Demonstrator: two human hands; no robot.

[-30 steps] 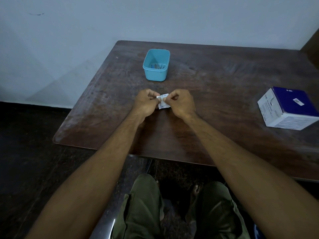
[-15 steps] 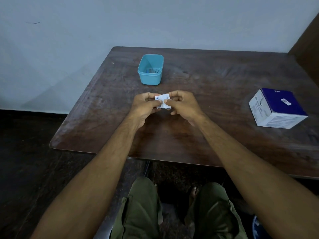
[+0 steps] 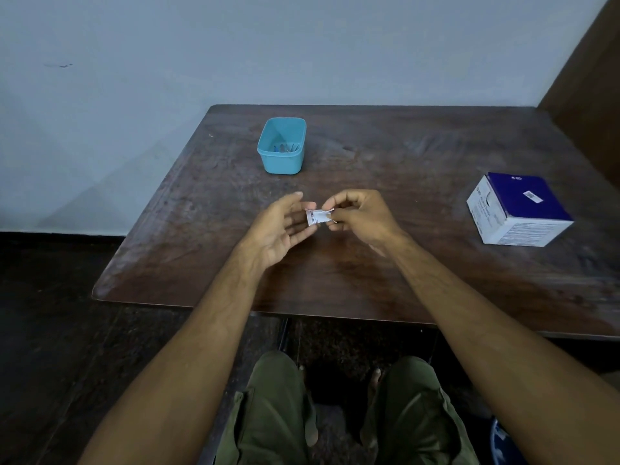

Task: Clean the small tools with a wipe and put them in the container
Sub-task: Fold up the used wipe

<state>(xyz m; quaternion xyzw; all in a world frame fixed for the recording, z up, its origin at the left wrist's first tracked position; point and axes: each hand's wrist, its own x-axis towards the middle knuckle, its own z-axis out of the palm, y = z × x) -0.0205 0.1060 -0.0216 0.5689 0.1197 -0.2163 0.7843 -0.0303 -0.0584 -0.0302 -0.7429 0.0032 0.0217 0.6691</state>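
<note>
Head view — a person sits at a dark wooden table [image 3: 385, 263], both bare forearms reaching over it, green trousers showing below the near edge. The right hand [image 3: 360, 216] has its fingers curled and pinches the right end of a small white wipe packet [image 3: 318, 217], held just above the tabletop near the middle. The left hand [image 3: 281, 226] is palm-up, fingers loosely spread and mostly straight; the packet's left end lies against its fingertips, and whether the thumb pinches it cannot be told.

Blue container [image 3: 282, 146] stands upright further back on the table, left of centre, well apart from the hands. Small tools [image 3: 285, 148] lie at its bottom — thin, blurred, count unclear.

White-and-blue cardboard box [image 3: 518, 209] sits on the table to the right, apart from everything else. Pale wall behind the far edge.
</note>
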